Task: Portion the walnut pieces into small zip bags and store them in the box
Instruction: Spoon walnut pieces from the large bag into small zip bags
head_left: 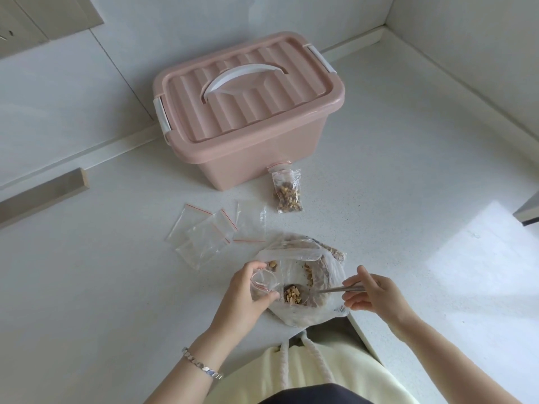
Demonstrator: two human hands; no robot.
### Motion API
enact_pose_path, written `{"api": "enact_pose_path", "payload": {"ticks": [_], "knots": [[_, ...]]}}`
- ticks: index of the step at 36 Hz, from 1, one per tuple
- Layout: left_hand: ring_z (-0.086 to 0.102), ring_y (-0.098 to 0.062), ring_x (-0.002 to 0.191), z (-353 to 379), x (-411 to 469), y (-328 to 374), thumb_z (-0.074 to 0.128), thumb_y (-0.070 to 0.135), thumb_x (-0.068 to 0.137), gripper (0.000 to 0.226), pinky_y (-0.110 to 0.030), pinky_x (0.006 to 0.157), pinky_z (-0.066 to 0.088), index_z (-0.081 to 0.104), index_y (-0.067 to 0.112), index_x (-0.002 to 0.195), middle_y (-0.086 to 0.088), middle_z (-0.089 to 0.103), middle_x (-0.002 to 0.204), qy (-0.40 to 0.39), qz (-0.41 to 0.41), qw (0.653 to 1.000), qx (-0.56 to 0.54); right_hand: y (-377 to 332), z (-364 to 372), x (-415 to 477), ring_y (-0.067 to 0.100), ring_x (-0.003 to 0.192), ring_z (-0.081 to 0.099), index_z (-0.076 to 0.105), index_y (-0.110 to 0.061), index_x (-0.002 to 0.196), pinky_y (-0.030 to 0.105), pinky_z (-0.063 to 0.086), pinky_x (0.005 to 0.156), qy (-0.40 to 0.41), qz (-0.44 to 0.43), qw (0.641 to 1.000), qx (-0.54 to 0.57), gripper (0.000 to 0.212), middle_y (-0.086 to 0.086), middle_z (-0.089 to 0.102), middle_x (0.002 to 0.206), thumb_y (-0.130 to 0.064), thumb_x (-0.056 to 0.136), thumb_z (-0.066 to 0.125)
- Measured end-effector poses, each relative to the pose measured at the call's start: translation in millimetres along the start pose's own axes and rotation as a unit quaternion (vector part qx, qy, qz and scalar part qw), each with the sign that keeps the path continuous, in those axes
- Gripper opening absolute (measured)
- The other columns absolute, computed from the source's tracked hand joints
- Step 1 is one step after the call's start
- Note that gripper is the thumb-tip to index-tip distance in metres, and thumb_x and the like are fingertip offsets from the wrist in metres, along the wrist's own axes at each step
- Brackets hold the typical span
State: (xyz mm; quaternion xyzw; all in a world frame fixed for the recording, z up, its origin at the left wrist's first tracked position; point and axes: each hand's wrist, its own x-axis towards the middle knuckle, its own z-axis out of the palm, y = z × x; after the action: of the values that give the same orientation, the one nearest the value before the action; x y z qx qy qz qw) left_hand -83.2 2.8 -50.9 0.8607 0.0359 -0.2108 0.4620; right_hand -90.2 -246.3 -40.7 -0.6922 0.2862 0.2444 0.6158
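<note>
A large clear bag of walnut pieces (318, 266) lies open at the counter's front edge. My left hand (245, 290) holds a small zip bag (264, 282) open over it. My right hand (370, 293) grips a metal spoon (335, 290) whose bowl, heaped with walnut pieces (292, 295), sits right beside the small bag's mouth. A filled small zip bag (287, 191) leans against the pink box (248, 112), whose lid is shut with white latches and handle. Several empty zip bags (210, 231) lie flat left of centre.
The white counter (408, 176) meets walls behind and at the right corner. A grey strip (43, 196) lies at the far left. A dark object (529, 211) shows at the right edge. My pale clothing is below the counter edge.
</note>
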Motion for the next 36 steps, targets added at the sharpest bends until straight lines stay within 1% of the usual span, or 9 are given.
{"api": "enact_pose_path", "payload": {"ticks": [6, 9, 11, 18, 22, 26, 31, 33, 36], "knots": [[0.039, 0.001, 0.116, 0.9, 1.7, 1.0, 0.070, 0.023, 0.080, 0.046, -0.009, 0.091, 0.026, 0.039, 0.042, 0.108, 0.015, 0.044, 0.125, 0.000, 0.001, 1.000, 0.004, -2.6, -12.1, -3.1, 0.024, 0.060, 0.066, 0.064, 0.002, 0.086, 0.027, 0.057, 0.058, 0.019, 0.012, 0.998, 0.056, 0.045, 0.014, 0.069, 0.066, -0.031, 0.097, 0.036], [0.038, 0.001, 0.118, 2.0, 2.6, 1.0, 0.071, 0.022, 0.079, 0.047, -0.002, 0.089, 0.025, 0.040, 0.038, 0.110, 0.019, 0.042, 0.120, -0.003, 0.006, 1.000, 0.013, -10.1, -15.6, -5.9, 0.023, 0.059, 0.066, 0.064, 0.002, 0.086, 0.026, 0.057, 0.057, 0.028, -0.007, 0.997, 0.074, 0.045, 0.015, 0.069, 0.066, -0.033, 0.096, 0.037], [0.038, 0.001, 0.118, 2.8, 3.3, 0.8, 0.071, 0.023, 0.079, 0.047, 0.004, 0.086, 0.024, 0.041, 0.037, 0.111, 0.020, 0.041, 0.119, -0.008, 0.011, 1.000, 0.018, -18.5, -16.2, -9.5, 0.022, 0.057, 0.066, 0.063, 0.002, 0.084, 0.026, 0.056, 0.055, 0.033, -0.026, 0.995, 0.085, 0.045, 0.015, 0.069, 0.064, -0.033, 0.095, 0.037], [0.036, 0.004, 0.115, 2.5, 3.5, 5.8, 0.070, 0.026, 0.080, 0.050, 0.006, 0.080, 0.027, 0.040, 0.037, 0.118, 0.022, 0.038, 0.118, -0.023, 0.007, 1.000, 0.010, -53.1, 0.1, -27.7, 0.022, 0.054, 0.064, 0.064, 0.001, 0.077, 0.023, 0.054, 0.052, 0.037, -0.130, 0.990, 0.040, 0.043, 0.014, 0.068, 0.059, -0.029, 0.095, 0.038], [0.039, -0.001, 0.115, 3.7, 4.1, 7.4, 0.070, 0.027, 0.079, 0.051, -0.007, 0.088, 0.029, 0.037, 0.039, 0.115, 0.018, 0.038, 0.117, -0.020, 0.002, 1.000, 0.009, -61.3, 19.4, -36.9, 0.020, 0.055, 0.063, 0.067, -0.008, 0.072, 0.025, 0.053, 0.056, 0.023, -0.196, 0.979, -0.041, 0.042, 0.011, 0.067, 0.059, -0.038, 0.085, 0.041], [0.043, -0.005, 0.115, 4.9, 4.1, 5.2, 0.072, 0.027, 0.078, 0.048, -0.018, 0.096, 0.033, 0.042, 0.035, 0.115, 0.018, 0.042, 0.114, -0.015, 0.008, 1.000, 0.011, -53.3, 32.6, -40.6, 0.010, 0.060, 0.061, 0.068, -0.019, 0.071, 0.030, 0.052, 0.064, 0.006, -0.273, 0.944, -0.184, 0.039, -0.001, 0.066, 0.063, -0.047, 0.087, 0.046], [0.040, -0.002, 0.116, 4.8, 3.4, 3.2, 0.071, 0.027, 0.079, 0.049, -0.009, 0.088, 0.030, 0.040, 0.037, 0.116, 0.017, 0.042, 0.118, -0.010, 0.002, 1.000, -0.001, -45.2, 31.8, -43.2, 0.008, 0.062, 0.058, 0.069, -0.021, 0.080, 0.027, 0.046, 0.057, 0.004, -0.423, 0.868, -0.259, 0.058, -0.009, 0.061, 0.066, -0.063, 0.090, 0.030], [0.036, -0.001, 0.119, 4.8, 2.9, 1.8, 0.069, 0.027, 0.080, 0.052, -0.010, 0.091, 0.027, 0.039, 0.034, 0.122, 0.015, 0.040, 0.122, -0.013, -0.008, 1.000, -0.007, -44.7, 26.0, -43.6, 0.006, 0.062, 0.059, 0.068, -0.023, 0.078, 0.026, 0.048, 0.058, 0.025, -0.425, 0.876, -0.227, 0.054, -0.012, 0.061, 0.067, -0.061, 0.090, 0.033], [0.036, 0.000, 0.120, 5.1, 3.0, -0.5, 0.069, 0.025, 0.081, 0.047, -0.002, 0.086, 0.028, 0.040, 0.036, 0.116, 0.019, 0.043, 0.122, -0.008, 0.001, 1.000, -0.004, -42.0, 16.3, -40.1, 0.006, 0.062, 0.061, 0.063, -0.032, 0.070, 0.023, 0.049, 0.059, 0.079, -0.377, 0.905, -0.179, 0.036, -0.009, 0.063, 0.066, -0.054, 0.087, 0.041]]}}
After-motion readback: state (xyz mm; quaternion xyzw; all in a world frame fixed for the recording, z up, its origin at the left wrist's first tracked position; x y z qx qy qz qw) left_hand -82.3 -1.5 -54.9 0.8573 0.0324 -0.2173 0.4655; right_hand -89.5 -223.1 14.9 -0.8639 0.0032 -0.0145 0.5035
